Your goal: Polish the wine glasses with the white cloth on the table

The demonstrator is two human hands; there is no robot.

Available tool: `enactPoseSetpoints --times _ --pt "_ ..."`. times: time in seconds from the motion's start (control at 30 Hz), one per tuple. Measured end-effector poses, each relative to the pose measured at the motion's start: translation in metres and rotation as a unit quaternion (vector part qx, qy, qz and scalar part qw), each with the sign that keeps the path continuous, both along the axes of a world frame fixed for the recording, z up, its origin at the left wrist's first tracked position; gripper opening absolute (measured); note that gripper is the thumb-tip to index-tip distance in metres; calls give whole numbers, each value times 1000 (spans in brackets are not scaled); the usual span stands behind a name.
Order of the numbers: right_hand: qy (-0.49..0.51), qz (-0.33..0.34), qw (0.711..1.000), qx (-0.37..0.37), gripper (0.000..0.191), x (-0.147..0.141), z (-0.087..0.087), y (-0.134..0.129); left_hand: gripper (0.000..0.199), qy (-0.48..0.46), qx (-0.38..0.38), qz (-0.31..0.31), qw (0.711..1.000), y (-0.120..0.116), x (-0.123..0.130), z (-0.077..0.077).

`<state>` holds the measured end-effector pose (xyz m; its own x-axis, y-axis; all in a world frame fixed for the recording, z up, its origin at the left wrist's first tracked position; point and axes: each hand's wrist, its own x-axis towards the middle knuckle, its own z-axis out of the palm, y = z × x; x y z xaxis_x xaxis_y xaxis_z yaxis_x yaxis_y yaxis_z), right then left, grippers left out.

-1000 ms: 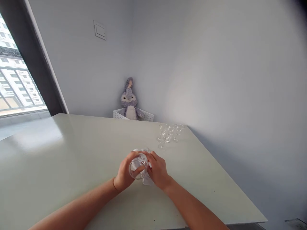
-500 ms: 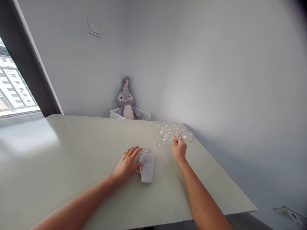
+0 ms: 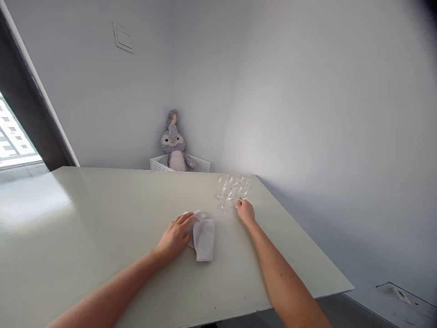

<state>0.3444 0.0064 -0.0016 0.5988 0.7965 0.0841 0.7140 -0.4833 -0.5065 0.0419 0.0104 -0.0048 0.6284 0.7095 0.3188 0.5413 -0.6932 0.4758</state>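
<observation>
My right hand [image 3: 246, 212] is closed round the stem of a clear stemmed glass [image 3: 243, 192]. That glass now stands upright, at the near right of a group of similar stemmed glasses [image 3: 223, 182] at the table's far right corner. Its foot is partly hidden by my fingers. On the left, my left hand [image 3: 173, 238] lies with its fingers stretched over a folded white cloth [image 3: 204, 239]. Its thumb is apart from the fingers and rests against the cloth's left part, without a visible grip.
The pale glossy table [image 3: 112, 218] has its right edge close to a grey wall [image 3: 307, 114]. Behind the far edge, a plush rabbit [image 3: 173, 143] sits in a white perforated basket [image 3: 204, 166]. A window [image 3: 15, 136] is at far left.
My right hand has moved left towards the other glasses, and its glass has gone from tilted sideways to upright. My left hand stays on the cloth. The view has shifted slightly right.
</observation>
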Motion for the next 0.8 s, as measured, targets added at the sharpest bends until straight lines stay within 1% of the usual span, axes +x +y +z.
enactPoseSetpoints --times 0.23,0.37,0.47,0.57,0.6,0.67,0.7,0.73,0.77,0.8 --pt "-16 5 1000 -26 34 -6 -1 8 51 4 -12 15 1000 2 0 -1" --pt "-25 24 999 -34 33 -7 -1 5 47 2 -13 21 1000 1 0 -3" --pt "-34 37 997 -52 25 -2 9 -4 46 3 -22 44 999 2 -1 -2" --pt "-55 37 995 -75 14 -5 29 -20 45 -1 -33 75 997 5 -3 -1" --pt "-64 41 994 -76 12 -12 36 -27 44 -3 -36 87 996 7 -4 -1" --pt "-74 70 993 -58 22 -37 47 -41 43 -9 -38 102 994 12 -7 -1" --pt "-70 119 990 -23 25 -55 49 -49 44 -11 -39 105 994 14 -8 -1" --pt "-48 183 982 6 27 -75 49 -56 45 -12 -42 105 994 16 -9 -2" --pt "-31 240 970 13 27 -95 45 -64 46 -12 -47 103 994 18 -10 -1" --pt "-40 280 959 19 30 -114 40 -71 47 -12 -52 99 994 19 -10 -1"
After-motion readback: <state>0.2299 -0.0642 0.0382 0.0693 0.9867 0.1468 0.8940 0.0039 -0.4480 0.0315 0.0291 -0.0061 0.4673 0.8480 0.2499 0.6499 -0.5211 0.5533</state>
